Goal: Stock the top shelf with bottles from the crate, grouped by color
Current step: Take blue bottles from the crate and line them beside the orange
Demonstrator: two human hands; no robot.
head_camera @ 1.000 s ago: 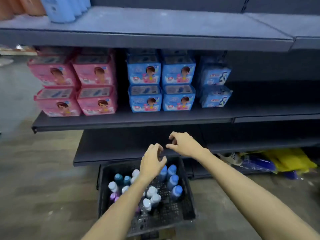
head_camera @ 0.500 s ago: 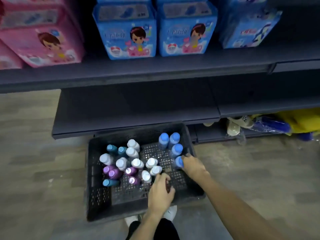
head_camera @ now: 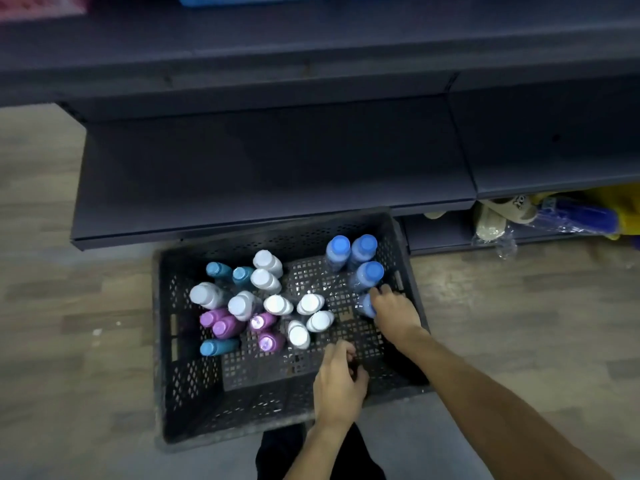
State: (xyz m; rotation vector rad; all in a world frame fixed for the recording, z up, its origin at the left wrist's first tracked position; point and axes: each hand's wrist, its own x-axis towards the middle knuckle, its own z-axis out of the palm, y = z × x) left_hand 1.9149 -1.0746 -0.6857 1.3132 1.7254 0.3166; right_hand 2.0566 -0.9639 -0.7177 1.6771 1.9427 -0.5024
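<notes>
Here, the right hand [head_camera: 393, 311] closes around a blue-capped bottle [head_camera: 366, 305] in the crate [head_camera: 194, 386], likely starting the blue group. The left hand [head_camera: 339, 386], loosely curled and empty, hovers beside it, ready.

Retail shop aisle. Indicators: tiered dark metal display shelving [head_camera: 270, 161], edges of packaged goods [head_camera: 242, 0] on an upper tier, a perforated plastic stock crate [head_camera: 180, 375] of capped bottles [head_camera: 275, 304] on wood-pattern flooring [head_camera: 69, 341].

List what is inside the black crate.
The black crate holds upright bottles: white-capped, purple-capped, teal-capped and blue-capped. The right hand covers part of one blue bottle; bottle bodies are mostly hidden.
</notes>
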